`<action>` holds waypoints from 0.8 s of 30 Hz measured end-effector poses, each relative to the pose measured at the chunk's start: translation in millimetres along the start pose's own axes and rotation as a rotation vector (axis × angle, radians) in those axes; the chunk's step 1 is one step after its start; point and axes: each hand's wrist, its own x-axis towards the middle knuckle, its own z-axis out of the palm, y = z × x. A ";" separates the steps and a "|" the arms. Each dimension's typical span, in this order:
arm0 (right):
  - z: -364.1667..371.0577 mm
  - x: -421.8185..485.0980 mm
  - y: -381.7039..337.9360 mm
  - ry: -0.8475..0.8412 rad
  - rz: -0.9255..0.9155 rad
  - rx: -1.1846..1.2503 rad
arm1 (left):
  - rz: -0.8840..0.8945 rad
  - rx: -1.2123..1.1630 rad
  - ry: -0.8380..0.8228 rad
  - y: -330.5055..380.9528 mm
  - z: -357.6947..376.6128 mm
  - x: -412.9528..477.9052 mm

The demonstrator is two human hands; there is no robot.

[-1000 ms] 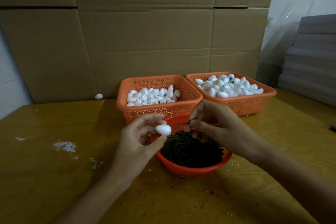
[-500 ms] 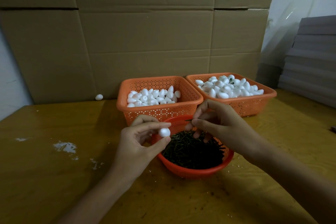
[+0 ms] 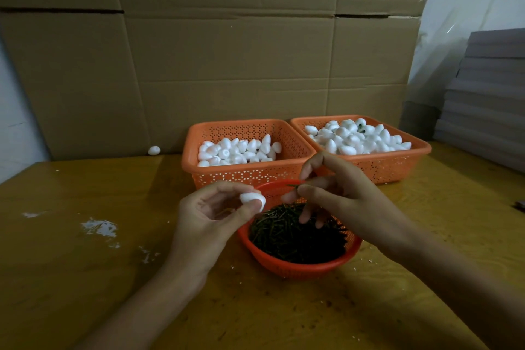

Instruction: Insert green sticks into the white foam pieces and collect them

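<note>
Foam piece (image 3: 251,198) up in my left hand (image 3: 210,216), pinched between the thumb and curled fingertips, hovering just over the near-left rim of the round basket (image 3: 298,271). Across from it, my right hand (image 3: 341,202) nips 1 green stick (image 3: 294,185) between thumb and forefinger. The other fingers dangle loose over the dark heap of sticks (image 3: 295,239).

Here's what the next move hangs on. The stick is thin and half hidden, but I read its long axis as roughly level, running left to right, with the free tip aimed at the foam. The foam lies left of that tip and a shade lower. They are near each other with a clear gap, not touching. My thumb covers part of the foam, so I can't tell which face looks at the stick.

My call: the right hand closes the gap and the left only has to hold steady.

Behind, 2 square baskets sit side by side with white pieces in both: the left basket (image 3: 247,176) and the right basket (image 3: 383,167). The right one shows a fleck of green, so I judge that's the collecting one.
</note>
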 end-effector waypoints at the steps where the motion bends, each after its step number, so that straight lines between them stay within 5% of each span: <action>1: -0.4 0.1 -0.6 -0.006 0.002 -0.004 | -0.015 -0.047 0.012 0.3 0.2 0.7; 10: 17.1 -6.2 1.0 0.084 -0.162 -0.287 | -0.120 -0.190 0.046 1.0 -3.5 3.3; 24: 38.1 -14.3 -2.5 0.207 -0.203 -0.529 | 0.002 0.017 -0.062 2.8 -1.1 -0.6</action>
